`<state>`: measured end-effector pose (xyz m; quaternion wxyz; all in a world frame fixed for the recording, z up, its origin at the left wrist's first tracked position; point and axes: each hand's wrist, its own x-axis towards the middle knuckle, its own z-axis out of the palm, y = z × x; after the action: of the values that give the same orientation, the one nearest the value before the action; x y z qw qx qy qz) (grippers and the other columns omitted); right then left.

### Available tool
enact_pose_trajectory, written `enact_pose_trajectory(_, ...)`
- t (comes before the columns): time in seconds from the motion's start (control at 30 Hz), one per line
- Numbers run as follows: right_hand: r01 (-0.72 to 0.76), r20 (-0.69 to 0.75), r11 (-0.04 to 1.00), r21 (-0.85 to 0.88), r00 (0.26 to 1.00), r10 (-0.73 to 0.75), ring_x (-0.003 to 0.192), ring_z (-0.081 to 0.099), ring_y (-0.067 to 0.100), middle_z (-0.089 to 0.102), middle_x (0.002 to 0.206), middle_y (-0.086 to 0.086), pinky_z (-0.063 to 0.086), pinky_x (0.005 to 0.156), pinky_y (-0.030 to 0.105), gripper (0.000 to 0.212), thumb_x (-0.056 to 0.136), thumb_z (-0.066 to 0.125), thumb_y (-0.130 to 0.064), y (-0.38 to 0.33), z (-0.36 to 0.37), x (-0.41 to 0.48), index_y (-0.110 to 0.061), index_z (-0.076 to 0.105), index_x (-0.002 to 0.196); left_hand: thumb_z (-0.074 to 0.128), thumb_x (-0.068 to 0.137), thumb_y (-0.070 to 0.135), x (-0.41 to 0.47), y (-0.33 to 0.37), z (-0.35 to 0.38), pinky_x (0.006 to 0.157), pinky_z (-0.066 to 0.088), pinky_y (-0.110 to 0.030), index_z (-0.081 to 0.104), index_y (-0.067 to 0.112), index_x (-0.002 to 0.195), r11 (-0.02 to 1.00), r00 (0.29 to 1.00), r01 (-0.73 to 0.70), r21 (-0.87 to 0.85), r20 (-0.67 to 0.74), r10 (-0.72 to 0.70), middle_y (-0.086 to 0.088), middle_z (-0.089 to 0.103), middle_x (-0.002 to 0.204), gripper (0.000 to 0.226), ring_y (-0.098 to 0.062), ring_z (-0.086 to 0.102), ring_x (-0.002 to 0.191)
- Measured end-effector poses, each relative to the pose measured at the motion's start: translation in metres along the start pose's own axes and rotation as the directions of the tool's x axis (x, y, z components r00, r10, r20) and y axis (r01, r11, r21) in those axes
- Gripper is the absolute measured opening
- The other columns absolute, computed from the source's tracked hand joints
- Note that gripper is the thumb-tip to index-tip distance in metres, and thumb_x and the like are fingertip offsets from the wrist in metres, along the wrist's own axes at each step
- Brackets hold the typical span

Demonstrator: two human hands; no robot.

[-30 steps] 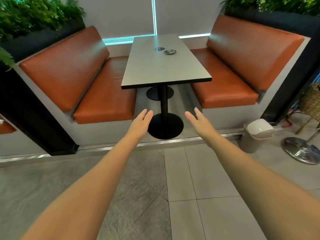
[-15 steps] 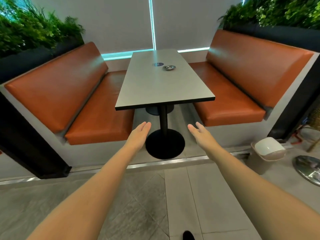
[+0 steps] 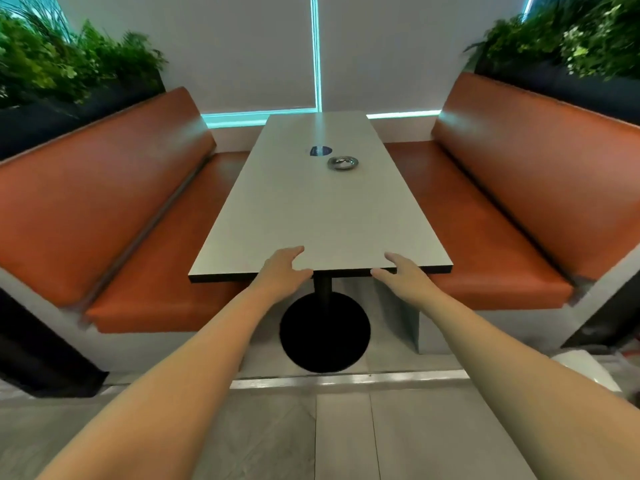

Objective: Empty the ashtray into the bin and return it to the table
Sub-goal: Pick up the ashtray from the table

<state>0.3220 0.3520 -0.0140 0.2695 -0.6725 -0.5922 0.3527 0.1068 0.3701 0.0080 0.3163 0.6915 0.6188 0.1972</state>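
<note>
A small round metal ashtray [image 3: 343, 163] sits on the far half of a long grey table [image 3: 311, 216], next to a dark blue round mark [image 3: 320, 151]. My left hand [image 3: 282, 270] and my right hand [image 3: 401, 271] are stretched out over the table's near edge, both empty with fingers apart, far short of the ashtray. The white bin [image 3: 588, 370] shows only as a pale lid at the lower right, mostly hidden behind my right forearm.
Orange padded benches [image 3: 149, 244] [image 3: 485, 216] flank the table on both sides. Planters with green foliage [image 3: 69, 71] top the bench backs. The table stands on a black pedestal base [image 3: 325, 332] on a raised step with a metal edge strip [image 3: 346, 380].
The view has moved closer to the table. Both hands have risen from in front of the pedestal to the table's near edge. The bin has slid to the lower right corner.
</note>
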Motion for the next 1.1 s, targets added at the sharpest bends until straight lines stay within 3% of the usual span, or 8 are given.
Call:
enact_pose_trajectory(0.47, -0.030, -0.025, 0.999, -0.014, 0.999, 0.029, 0.138, 0.033, 0.026, 0.028, 0.155, 0.009, 0.028, 0.110, 0.034, 0.066, 0.090, 0.052, -0.035, -0.020, -0.019, 0.226, -0.011, 0.026, 0.145, 0.053, 0.089, 0.035, 0.235, -0.006, -0.027, 0.113, 0.022, -0.032, 0.032, 0.020, 0.142, 0.995, 0.999, 0.052, 0.084, 0.003, -0.053, -0.004, 0.030, 0.153, 0.059, -0.022, 0.030, 0.139)
enact_pose_trajectory(0.7, -0.052, -0.073, 0.998, 0.018, 0.996, 0.053, 0.137, 0.034, 0.026, 0.027, 0.155, 0.007, 0.030, 0.109, 0.035, 0.066, 0.090, 0.052, -0.038, -0.038, -0.038, 0.344, -0.015, 0.026, 0.145, 0.053, 0.089, 0.037, 0.364, 0.007, -0.045, 0.111, 0.027, -0.033, 0.032, 0.019, 0.142, 0.996, 0.998, 0.069, 0.056, 0.005, -0.070, -0.006, 0.031, 0.153, 0.060, -0.024, 0.035, 0.136)
enact_pose_trajectory(1.1, -0.077, -0.013, 0.995, 0.060, 0.997, 0.078, 0.140, 0.030, 0.024, 0.027, 0.155, 0.008, 0.026, 0.110, 0.032, 0.064, 0.091, 0.051, -0.033, -0.027, -0.054, 0.475, -0.011, 0.026, 0.146, 0.055, 0.088, 0.034, 0.497, 0.020, -0.023, 0.109, 0.029, -0.030, 0.032, 0.017, 0.142, 0.992, 0.993, 0.111, -0.055, 0.048, -0.109, -0.004, 0.032, 0.152, 0.061, -0.021, 0.034, 0.137)
